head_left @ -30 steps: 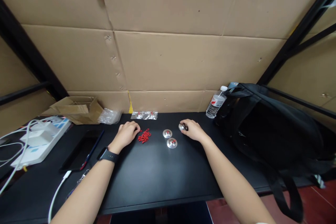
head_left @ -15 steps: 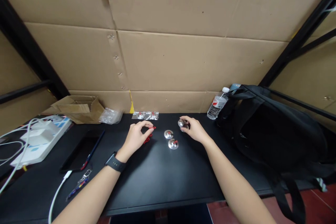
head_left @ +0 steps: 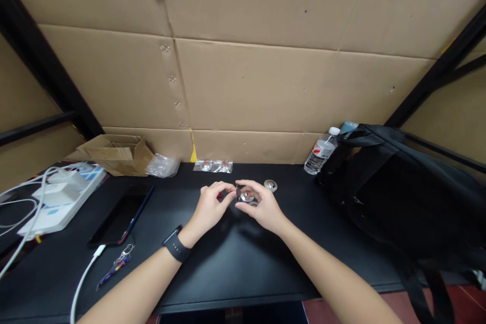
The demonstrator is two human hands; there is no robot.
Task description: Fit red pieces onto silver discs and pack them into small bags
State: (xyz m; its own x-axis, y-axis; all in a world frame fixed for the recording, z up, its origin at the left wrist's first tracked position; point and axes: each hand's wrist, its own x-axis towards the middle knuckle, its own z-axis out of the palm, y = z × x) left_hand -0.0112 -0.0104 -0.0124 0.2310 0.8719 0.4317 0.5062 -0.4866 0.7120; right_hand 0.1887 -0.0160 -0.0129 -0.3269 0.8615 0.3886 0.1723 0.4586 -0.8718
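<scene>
Hands, both bare, meet over a black table [head_left: 235, 273], seen from the wearer's head cam. R hand [head_left: 268, 208] grips a shiny metal disc [head_left: 238, 193] by its rim btwn thumb & fingers, turned nearly on edge. L hand [head_left: 209, 208], w/ a dark watch [head_left: 176, 244] on its wrist, has thumb & index pinched right at the disc's face; a thin bit of red shows at the tips, prob. a strand of the red cord [head_left: 219, 195], mostly hidden behind that hand. Framed by the R fingers, at least one domed disc [head_left: 247, 196] w/ red at its centre is partly covered. A plain disc [head_left: 271, 185] lies flat just beyond the R hand, no red visible on it.

Status, as far as can be judged: the pair in clear pkts [head_left: 213, 166] by the cardboard wall [head_left: 266, 147] show red, as does the domed one, so those look corded; the gripped one seems part-way, & can't tell if the strand is thru it; the plain one looks not yet done.

Around: phone [head_left: 117, 217] & power strip [head_left: 64, 207] at L, water bottle [head_left: 321, 154] & black backpack [head_left: 398, 197] at R.
</scene>
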